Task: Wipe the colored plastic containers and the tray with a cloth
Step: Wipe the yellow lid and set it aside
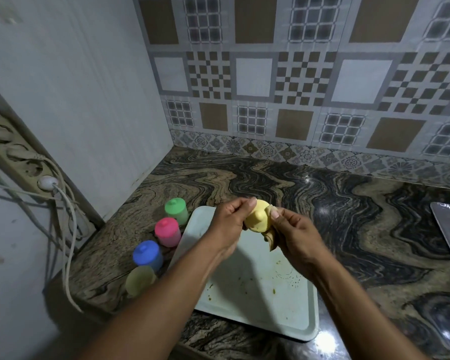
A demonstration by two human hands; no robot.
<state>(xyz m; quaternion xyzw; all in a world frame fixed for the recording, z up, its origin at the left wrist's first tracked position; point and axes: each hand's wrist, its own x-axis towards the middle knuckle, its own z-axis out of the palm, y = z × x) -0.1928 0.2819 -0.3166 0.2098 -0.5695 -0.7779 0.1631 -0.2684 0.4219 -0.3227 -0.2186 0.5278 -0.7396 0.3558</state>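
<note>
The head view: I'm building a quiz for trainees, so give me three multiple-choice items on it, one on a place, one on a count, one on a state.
1. Where do the lidded containers stand?
A. On the tray
B. On the counter, left of the tray
C. Against the tiled wall

2. How many lidded containers stand there?
A. Two
B. Three
C. Five

3. What state is the tray in?
A. Spotless
B. Marked with small stains
C. Covered by a cloth

Answers:
1 B: the green container, pink container and blue container stand in a row on the counter beside the tray's left edge.
2 B: those three bear lids; the pale yellow container near them appears lidless, and both the left hand and right hand hold a yellow lid with a cloth.
3 B: brownish specks dot its surface.
</note>
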